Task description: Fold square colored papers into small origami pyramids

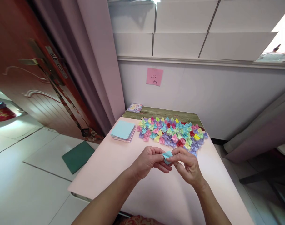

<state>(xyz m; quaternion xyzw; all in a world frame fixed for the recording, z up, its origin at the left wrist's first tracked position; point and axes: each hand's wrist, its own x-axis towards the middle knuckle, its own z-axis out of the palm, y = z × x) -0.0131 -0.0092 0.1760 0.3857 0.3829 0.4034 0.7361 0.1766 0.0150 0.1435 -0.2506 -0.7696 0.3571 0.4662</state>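
A small folded piece of light blue origami paper [167,155] is held between both hands above the pink-covered table [105,168]. My left hand [152,159] pinches its left side with thumb and fingers. On the right side, the fingertips of my right hand [186,163] press on the same piece. Just beyond my hands lies a broad cluster of folded paper pieces [167,137] in purple, pink, yellow, green, blue and red. To the left of the cluster sits a stack of square paper sheets [123,130], light blue on top.
A small printed pack [135,108] rests at the table's back left corner. On the wall is a pink note [154,77] with handwriting. A dark green sheet [78,157] lies on the floor at left, near a red-brown door [27,72]. Curtains hang on both sides.
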